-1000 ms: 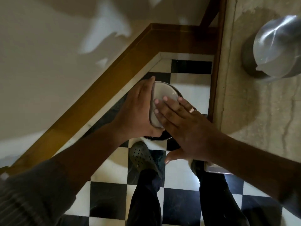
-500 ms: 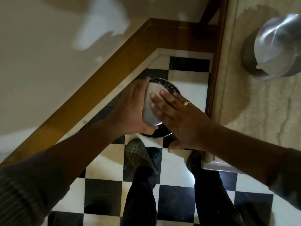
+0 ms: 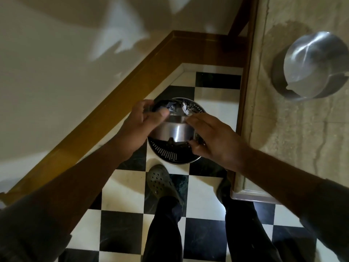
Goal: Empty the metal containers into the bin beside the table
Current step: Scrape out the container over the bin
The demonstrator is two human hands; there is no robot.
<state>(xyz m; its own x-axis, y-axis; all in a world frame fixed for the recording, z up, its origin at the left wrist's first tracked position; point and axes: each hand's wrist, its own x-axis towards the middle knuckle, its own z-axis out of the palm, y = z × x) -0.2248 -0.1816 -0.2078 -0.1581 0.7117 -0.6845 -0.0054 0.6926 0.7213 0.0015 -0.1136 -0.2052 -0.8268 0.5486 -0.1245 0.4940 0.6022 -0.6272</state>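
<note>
- Steel container (image 3: 172,132) is clasped by curled fingers of left hand (image 3: 140,127) and right hand (image 3: 213,140), over the perforated bin (image 3: 170,154).
- Crumpled scraps (image 3: 179,108) lie at its mouth.
- Another metal container (image 3: 311,67) sits on the worktop (image 3: 294,129), far right.

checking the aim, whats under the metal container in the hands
The perforated bin on the checkered floor sits right below the container, held by left hand and right hand. Container and hands hide most of the bin's inside.
</note>
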